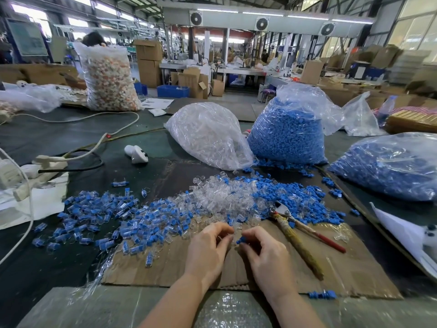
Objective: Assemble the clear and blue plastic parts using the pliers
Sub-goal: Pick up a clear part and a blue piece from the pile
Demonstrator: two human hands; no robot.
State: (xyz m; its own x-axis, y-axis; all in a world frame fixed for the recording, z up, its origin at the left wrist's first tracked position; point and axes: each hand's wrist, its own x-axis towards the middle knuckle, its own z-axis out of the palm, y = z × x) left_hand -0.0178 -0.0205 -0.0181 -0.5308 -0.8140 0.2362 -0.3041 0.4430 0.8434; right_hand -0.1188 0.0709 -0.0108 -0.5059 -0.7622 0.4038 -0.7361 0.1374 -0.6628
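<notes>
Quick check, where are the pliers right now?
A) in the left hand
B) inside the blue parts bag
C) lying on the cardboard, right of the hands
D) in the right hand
C: the pliers lie untouched on the cardboard, while the right hand pinches a blue part and the left hand pinches a clear part.

The hall is bright and evenly lit, with daylight coming through the high windows [416,31] on the right and at the far left, joined by long ceiling strip lights [262,13], so shadows on the dark work table [59,136] are soft and faint. Glare sits on the clear plastic bags [208,133], whose wrinkled film throws white highlights, and the windows are blown out to near white. The wide-angle lens bends roof beams and table edges toward the corners, the bottom edge and far background look smeared and soft, while the middle of the view is sharp.
</notes>
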